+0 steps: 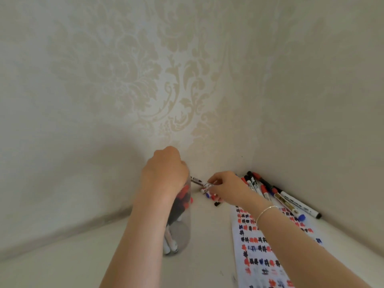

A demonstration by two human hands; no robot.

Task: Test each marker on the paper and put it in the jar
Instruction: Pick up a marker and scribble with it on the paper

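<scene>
Plastic marker [196, 181] judged light, stiff, slick; best pinched mid-barrel. We noted left hand [166, 171] curled gripping it over jar [182, 231]; right hand [226, 187] pinching another marker [205, 189].

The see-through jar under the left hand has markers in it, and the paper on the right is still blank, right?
Not quite. The head view shows the paper is covered with rows of red, black and blue test marks, not blank. The rest holds: the clear jar under the left hand does have markers in it.
</scene>
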